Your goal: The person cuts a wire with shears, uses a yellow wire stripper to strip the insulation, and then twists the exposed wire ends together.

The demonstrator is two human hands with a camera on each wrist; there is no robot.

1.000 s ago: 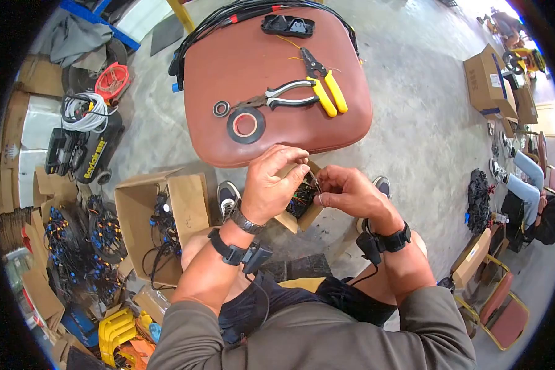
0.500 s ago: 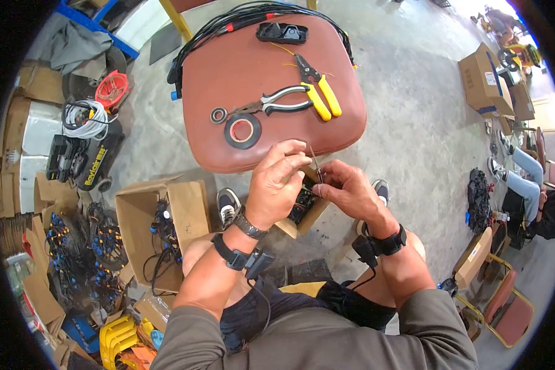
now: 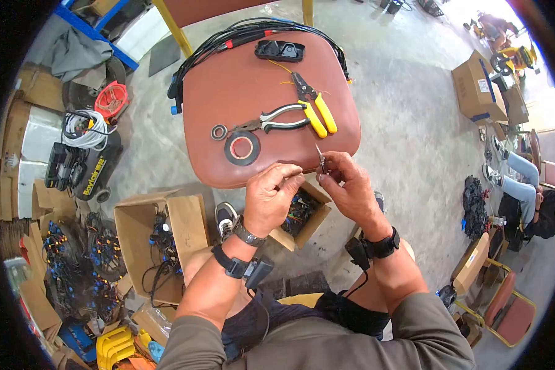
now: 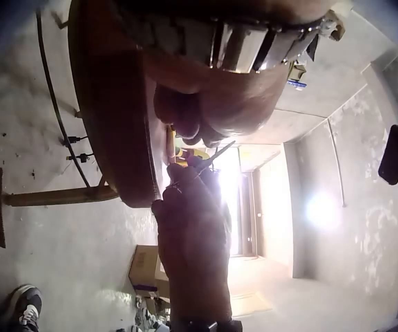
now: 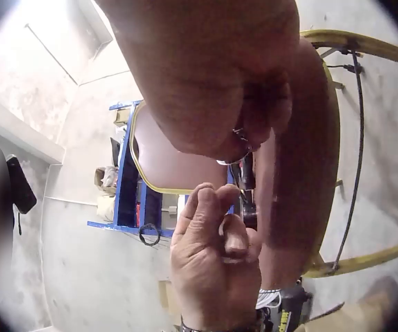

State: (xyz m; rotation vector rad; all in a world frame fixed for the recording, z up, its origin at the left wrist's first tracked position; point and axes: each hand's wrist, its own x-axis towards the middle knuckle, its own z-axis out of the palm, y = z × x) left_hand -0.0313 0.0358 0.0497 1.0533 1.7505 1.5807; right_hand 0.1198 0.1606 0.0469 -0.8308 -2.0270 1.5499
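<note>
While the rest of the room is a proper jumble, most of the handy stuff sits on a reddish-brown chair seat (image 3: 209,80) on a grey floor (image 3: 401,123). Black cables (image 3: 197,58) curve round its far edge, with a black plastic case (image 3: 280,51) just inside them. Yellow-handled strippers (image 3: 314,105) lie toward the right edge, pliers (image 3: 280,118) beside them, then a roll of black tape (image 3: 242,148) and a small ring (image 3: 218,132) toward the near left corner. Off to the left there's a coil of white hose (image 3: 91,131) near a blue rack (image 3: 98,37); over on the right, cardboard boxes (image 3: 475,86) and another person in jeans (image 3: 524,179).

Box-wise, a big open carton (image 3: 129,234) left of the person's feet has dark cables (image 3: 161,231) in it, and a smaller box (image 3: 317,222) between the feet holds a tangle of wires (image 3: 299,213).

As for the hands, both are up by the seat's near edge. The right hand (image 3: 349,185) has a narrow grip on a small pointed metal tool (image 3: 322,163), tip angled up and away, right by that edge toward the near right corner. The left hand (image 3: 270,196) is just beside it, fingers bent and thumb close to the index finger, but I can't tell whether anything's pinched in there.
</note>
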